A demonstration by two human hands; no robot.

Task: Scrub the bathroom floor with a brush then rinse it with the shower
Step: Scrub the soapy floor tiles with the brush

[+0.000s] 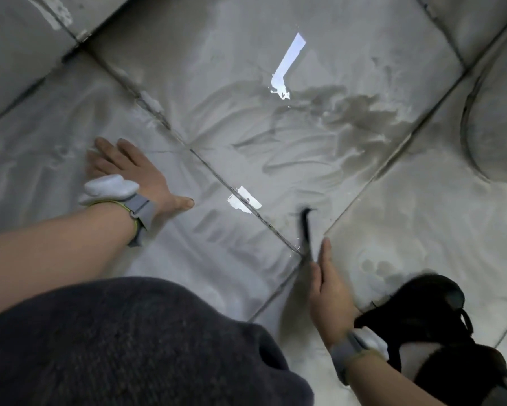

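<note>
the brush [305,230] is low on the floor [407,230], its dark blurred head right at the grout line [217,177] where the tiles meet, just ahead of my right hand [328,291]. that hand is on the handle, but i see it edge-on and smeared, fingers [325,253] lying long along the brush, so i cannot tell how firmly they wrap it. my left hand [129,168] is pressed flat on the foamy tile well to the left, fingers spread wide, holding nothing, propping me up. suds cover most of the tiles in swirled streaks; a darker, thinner wet patch [363,112] sits further out.

i judge scrubbing is well along and rinsing not begun; no shower is in view.

the risk i see is slipping: my weight leans on a soapy palm, and a hard stroke could send that hand sliding. my sandal [422,306] stands on the same slick foam beside the right wrist. a loose hold on a wet handle could also let the brush skid away along the grout.
</note>
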